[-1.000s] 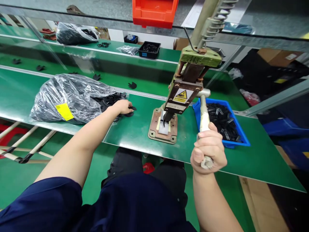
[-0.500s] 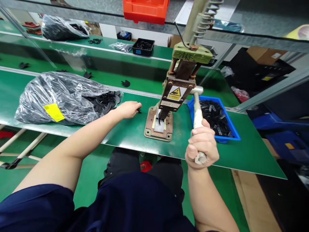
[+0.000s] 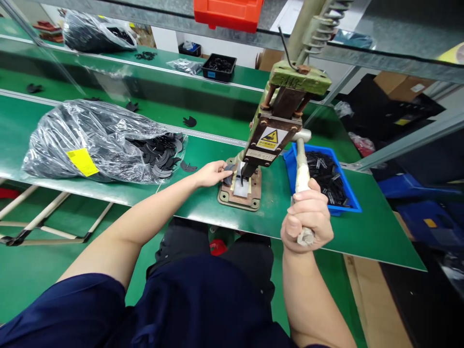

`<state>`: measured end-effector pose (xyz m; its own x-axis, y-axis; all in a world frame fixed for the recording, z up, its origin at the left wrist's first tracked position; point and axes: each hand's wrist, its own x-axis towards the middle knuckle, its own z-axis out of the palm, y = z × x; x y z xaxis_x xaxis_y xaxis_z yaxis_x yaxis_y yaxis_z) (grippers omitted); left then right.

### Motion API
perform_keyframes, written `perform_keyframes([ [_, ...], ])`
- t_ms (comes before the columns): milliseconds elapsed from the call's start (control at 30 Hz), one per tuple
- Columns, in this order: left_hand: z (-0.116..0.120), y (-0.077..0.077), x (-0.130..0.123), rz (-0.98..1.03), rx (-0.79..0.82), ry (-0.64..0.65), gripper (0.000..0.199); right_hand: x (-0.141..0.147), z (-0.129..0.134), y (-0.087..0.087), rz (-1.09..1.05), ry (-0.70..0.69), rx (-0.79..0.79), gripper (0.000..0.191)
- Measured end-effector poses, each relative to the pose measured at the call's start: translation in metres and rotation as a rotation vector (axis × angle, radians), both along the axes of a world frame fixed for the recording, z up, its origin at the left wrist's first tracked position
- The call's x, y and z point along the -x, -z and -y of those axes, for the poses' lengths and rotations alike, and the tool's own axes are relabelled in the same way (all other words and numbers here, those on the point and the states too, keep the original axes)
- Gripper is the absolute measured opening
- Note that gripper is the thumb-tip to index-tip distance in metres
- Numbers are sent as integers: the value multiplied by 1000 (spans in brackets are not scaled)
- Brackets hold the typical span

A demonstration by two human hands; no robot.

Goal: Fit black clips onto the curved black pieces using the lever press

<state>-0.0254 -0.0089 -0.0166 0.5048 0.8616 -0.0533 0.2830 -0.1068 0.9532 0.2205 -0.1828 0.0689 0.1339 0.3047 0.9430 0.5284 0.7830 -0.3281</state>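
Observation:
My left hand [image 3: 213, 173] pinches a dark grey curved plastic piece [image 3: 229, 177] at the left side of the press base [image 3: 239, 205]. Beside that piece, a small metal plate [image 3: 241, 188] with a dark slim part on it sits under the ram. My right hand [image 3: 307, 215] is wrapped round the press lever [image 3: 302, 166], which slopes down toward me. The hand press [image 3: 270, 137] carries a yellow warning label. Another dark curved piece [image 3: 188, 167] lies on the bench left of my left hand, by the mouth of a clear bag [image 3: 90, 140] full of similar pieces.
A blue bin [image 3: 353, 209] of small black parts stands right of the press. Behind the bench runs a green belt [image 3: 159, 113] with scattered dark pieces. A metal shelf with a red bin [image 3: 228, 13] hangs overhead. A black bin [image 3: 219, 75] stands farther back.
My left hand has moved right, from beside the bag to the press base, with the dark curved piece. A loose piece now shows by the bag. My right hand keeps its grip on the lever.

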Motion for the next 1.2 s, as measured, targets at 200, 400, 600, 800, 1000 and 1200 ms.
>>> perform_keyframes([
  [200, -9, 15, -20, -12, -87, -10, 35, 0, 1, -1, 11, 24, 6, 15],
  [400, -16, 16, -20, -18, -102, 19, 33, 0, 1, 0, 7, 17, 9, 17],
  [600, -14, 9, -19, -3, -22, 53, 34, 0, 0, 1, 3, 46, 7, 23],
  [800, -12, 12, -20, 21, 16, 46, 37, -1, 1, 2, -3, 46, 17, 23],
  [1000, -11, 10, -22, -25, -20, 8, 33, 0, 0, 2, -17, 56, 12, 28],
  [1200, -11, -2, -24, -55, 138, 50, 32, 1, -1, 2, -48, 15, -5, 25],
])
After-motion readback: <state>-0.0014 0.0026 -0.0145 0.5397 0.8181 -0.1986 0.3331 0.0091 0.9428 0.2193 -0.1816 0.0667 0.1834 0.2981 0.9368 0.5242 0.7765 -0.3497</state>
